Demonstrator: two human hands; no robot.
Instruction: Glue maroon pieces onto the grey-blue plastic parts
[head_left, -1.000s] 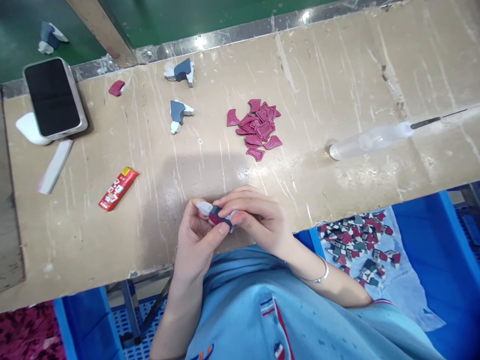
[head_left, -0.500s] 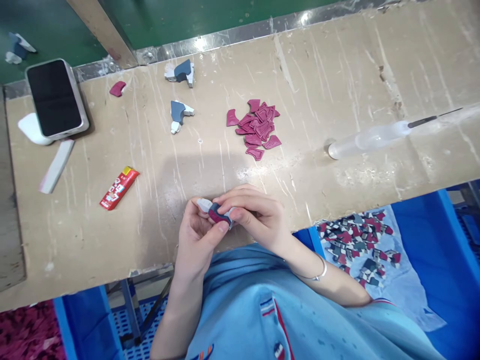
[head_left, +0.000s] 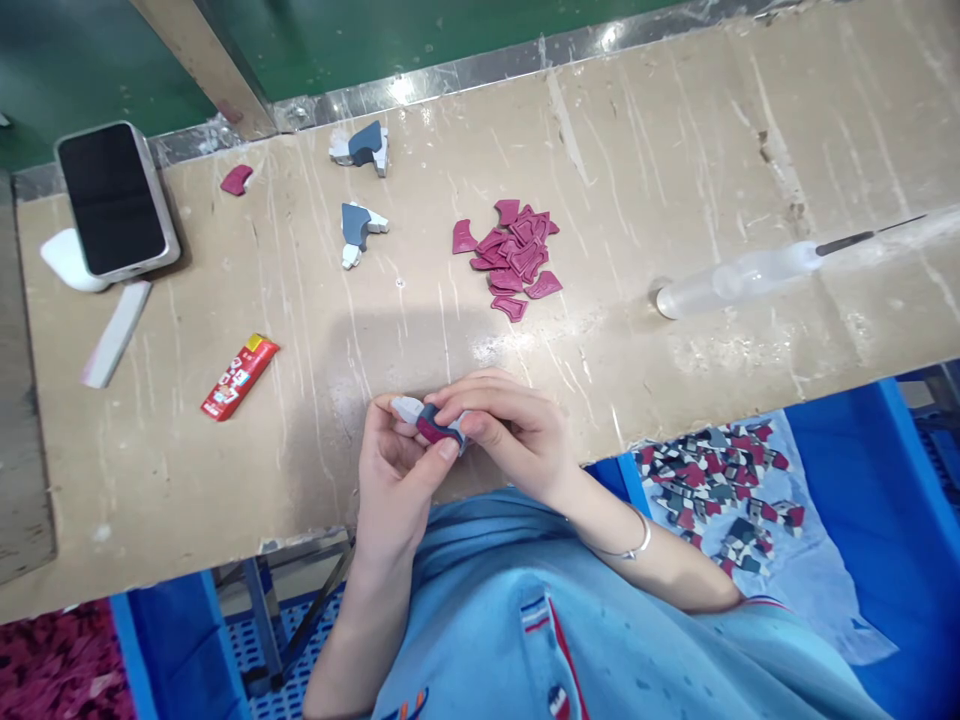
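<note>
Both hands are clamped on one small part (head_left: 432, 424) in the head view, the left hand (head_left: 399, 478) and the right hand (head_left: 517, 430) pinching its white, blue and maroon body near the front edge of the table (head_left: 660, 130). Beyond them lie two blue-and-white pieces (head_left: 355, 229) and a maroon pile (head_left: 519, 245), with a red packet (head_left: 240, 378) to the left and a bottle (head_left: 735, 280) to the right

My fingers (head_left: 491, 400) hid part of the little piece (head_left: 435, 429). The phone (head_left: 116, 200) covered some of the white thing (head_left: 67, 262) under it.
</note>
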